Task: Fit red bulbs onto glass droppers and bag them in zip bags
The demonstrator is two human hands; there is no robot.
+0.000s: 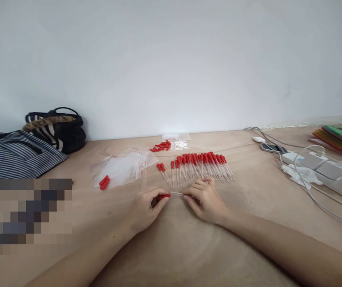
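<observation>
My left hand (pixel 150 207) pinches a red rubber bulb (pixel 164 196) between thumb and fingers. Opposite it, my right hand (pixel 205 199) grips a clear dropper tube (pixel 176 193), whose end points left at the bulb's mouth; whether the two touch I cannot tell. Behind my hands lies a row of droppers (pixel 202 163) with red bulbs and clear stems. Two loose red bulbs (pixel 104 182) rest on the left, at the edge of some clear plastic bags (pixel 120 169). Farther back are a small heap of red bulbs (pixel 161 146) and several clear tubes (pixel 179 144) on a plastic bag.
A striped bag (pixel 18 153) and a black bag (pixel 69 131) stand at the left. On the right are a power strip (pixel 332 175) with plugs and cables, a small black device (pixel 272 148), a crumpled tissue (pixel 300 175) and coloured frames (pixel 338 138). A pale wall (pixel 171 67) rises behind the table.
</observation>
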